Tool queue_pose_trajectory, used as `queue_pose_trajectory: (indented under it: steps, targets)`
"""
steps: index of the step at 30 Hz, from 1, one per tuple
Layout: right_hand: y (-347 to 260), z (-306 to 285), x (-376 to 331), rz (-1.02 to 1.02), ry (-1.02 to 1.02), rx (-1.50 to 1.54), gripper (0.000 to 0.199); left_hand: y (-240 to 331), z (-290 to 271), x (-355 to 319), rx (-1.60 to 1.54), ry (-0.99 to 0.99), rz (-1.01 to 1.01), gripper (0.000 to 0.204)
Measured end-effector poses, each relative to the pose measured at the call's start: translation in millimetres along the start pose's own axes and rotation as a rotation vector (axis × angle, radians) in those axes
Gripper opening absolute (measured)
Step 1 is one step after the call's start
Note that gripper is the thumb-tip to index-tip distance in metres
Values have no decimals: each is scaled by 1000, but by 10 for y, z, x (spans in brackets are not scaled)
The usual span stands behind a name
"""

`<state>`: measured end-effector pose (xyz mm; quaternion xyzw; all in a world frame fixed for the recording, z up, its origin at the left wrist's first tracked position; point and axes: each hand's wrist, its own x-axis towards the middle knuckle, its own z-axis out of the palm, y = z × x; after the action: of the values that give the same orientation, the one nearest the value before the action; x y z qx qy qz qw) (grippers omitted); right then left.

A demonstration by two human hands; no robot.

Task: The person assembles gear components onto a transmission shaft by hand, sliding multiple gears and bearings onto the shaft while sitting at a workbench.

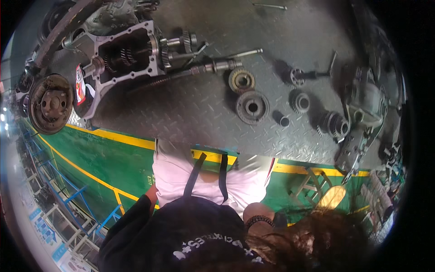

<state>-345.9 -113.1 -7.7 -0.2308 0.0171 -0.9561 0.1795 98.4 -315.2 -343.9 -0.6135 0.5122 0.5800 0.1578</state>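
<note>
My left hand [152, 193] hangs low beside my pale trouser leg, mostly hidden by the dark sleeve. My right hand [258, 211], with a dark beaded bracelet at the wrist, rests against my other thigh. Neither hand's fingers can be made out. Both are below the near edge of a steel checker-plate table [190, 120], apart from the parts on it. Nearest on the table are a grey ring gear [242, 109], a brass-coloured gear [234, 82] touching it, and a small metal sleeve [284, 121]. A long shaft [195, 70] lies behind them.
An open gearbox housing [155, 56] stands at the left, near a rusty round drum [40, 109]. More gears [300, 103], a gear cluster [335, 124] and a metal casing [369, 102] lie right. A wooden-topped stool [333, 197] stands on the green floor [90, 147].
</note>
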Motion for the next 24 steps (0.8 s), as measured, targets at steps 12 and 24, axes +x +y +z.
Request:
queue_pose_trajectory:
  steps: [12, 24]
  targets:
    - [121, 745, -1207, -127, -143, -41, 53, -962, -231, 645, 14, 55, 660, 48]
    - [576, 764, -2157, -49, -8, -762, 60, -55, 82, -717, 198, 224, 607, 57]
